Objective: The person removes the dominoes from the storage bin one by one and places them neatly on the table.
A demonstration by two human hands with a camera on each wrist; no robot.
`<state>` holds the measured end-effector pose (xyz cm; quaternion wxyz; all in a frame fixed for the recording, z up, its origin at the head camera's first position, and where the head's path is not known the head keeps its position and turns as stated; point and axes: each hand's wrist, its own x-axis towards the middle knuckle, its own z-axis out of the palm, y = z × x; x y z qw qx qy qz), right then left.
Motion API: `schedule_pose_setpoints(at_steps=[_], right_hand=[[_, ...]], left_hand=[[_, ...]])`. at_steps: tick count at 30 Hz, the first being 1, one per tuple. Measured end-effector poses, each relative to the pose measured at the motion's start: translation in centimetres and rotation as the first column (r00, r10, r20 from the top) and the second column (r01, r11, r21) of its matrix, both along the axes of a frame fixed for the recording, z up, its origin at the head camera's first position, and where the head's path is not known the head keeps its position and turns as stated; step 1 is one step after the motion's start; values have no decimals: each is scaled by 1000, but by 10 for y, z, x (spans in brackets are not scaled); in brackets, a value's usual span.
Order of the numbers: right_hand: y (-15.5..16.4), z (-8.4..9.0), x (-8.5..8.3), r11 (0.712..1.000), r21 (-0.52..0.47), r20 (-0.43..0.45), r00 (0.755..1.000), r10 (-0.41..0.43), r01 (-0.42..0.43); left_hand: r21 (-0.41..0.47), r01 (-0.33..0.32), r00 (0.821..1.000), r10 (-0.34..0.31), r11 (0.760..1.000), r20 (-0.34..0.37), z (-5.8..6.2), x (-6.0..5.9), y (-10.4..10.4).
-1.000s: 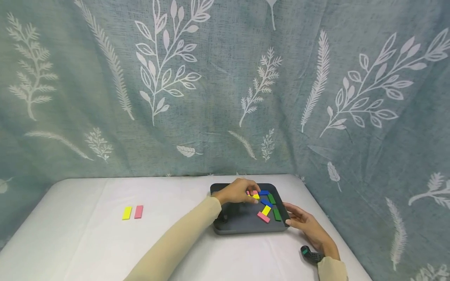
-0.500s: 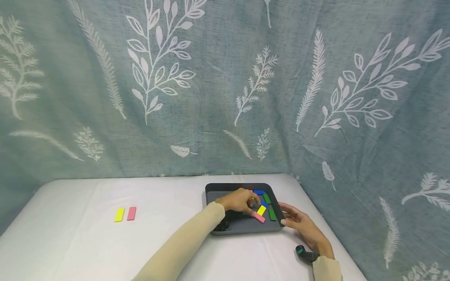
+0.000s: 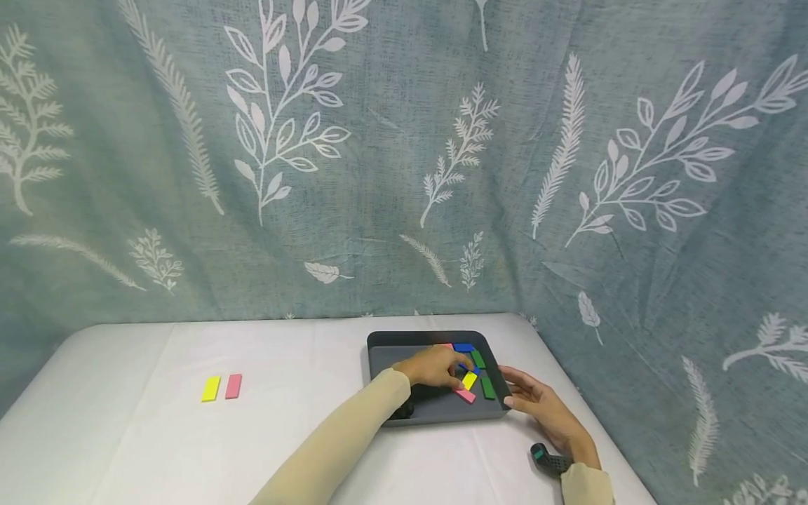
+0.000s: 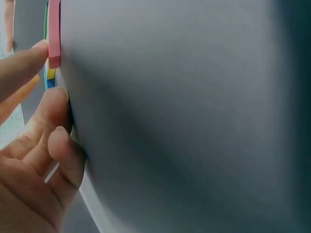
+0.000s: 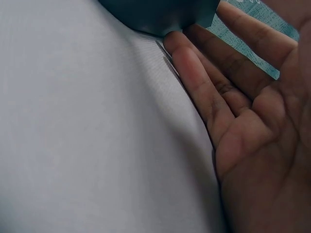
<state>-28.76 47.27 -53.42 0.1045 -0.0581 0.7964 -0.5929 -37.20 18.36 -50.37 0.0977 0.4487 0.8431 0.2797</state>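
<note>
The left hand (image 3: 435, 366) is inside the dark tray (image 3: 385, 351), with its fingers curled down among the little colored blocks. In the left wrist view, the fingertips (image 4: 46, 51) press against the end of a pink block (image 4: 54, 34) that sits on the tray floor. I cannot tell if the hand is pinching that block or only touching it. A bit of yellow and blue shows just past the pink one in that view.

Right by the left hand lies a yellow block (image 3: 469, 380), and a pink block (image 3: 466, 395) is just below it, near the front wall of the tray. A blue block (image 3: 463, 347) is at the back of the tray. Two green blocks (image 3: 487, 387) lie along the right side.

The right hand (image 3: 536, 407) is flat and open on the white table (image 3: 126, 435). Its straight fingers touch the right front corner of the tray from the outside. It holds nothing.

A small black thing (image 3: 548, 459) lies on the table by the right wrist.

Far off to the left on the table, a yellow block (image 3: 211, 388) and a pink block (image 3: 233, 386) lie side by side, well away from the tray. A blue-green cloth with white leaves (image 3: 404, 140) hangs behind the table.
</note>
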Motion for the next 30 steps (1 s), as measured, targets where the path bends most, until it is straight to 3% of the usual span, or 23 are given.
schedule_pose_setpoints(at_steps=[6, 10, 13, 17, 24, 27, 30], right_hand=[[-1, 0, 0, 1000, 2, 3, 1000, -10, 10], [-1, 1, -1, 1000, 8, 6, 1000, -25, 25], [-1, 1, -1, 1000, 10, 9, 1000, -29, 29], [-1, 0, 0, 1000, 3, 11, 1000, -20, 20], [0, 0, 1, 1000, -3, 0, 1000, -8, 8], [1, 0, 1, 1000, -4, 2, 1000, -7, 7], [1, -1, 0, 1000, -6, 5, 1000, -2, 2]], left_hand=[[23, -31, 998, 30, 999, 54, -2, -2, -3], [24, -160, 987, 160, 987, 17, -3, -4, -7], [13, -266, 963, 266, 964, -49, -4, -4, -9], [-4, -328, 943, 327, 945, -62, -3, -1, -11], [-128, -270, 962, 260, 954, -88, -1, 4, -9], [-114, -226, 973, 220, 967, -62, 2, 4, -10], [-60, -175, 984, 176, 983, 10, 4, 3, -12]])
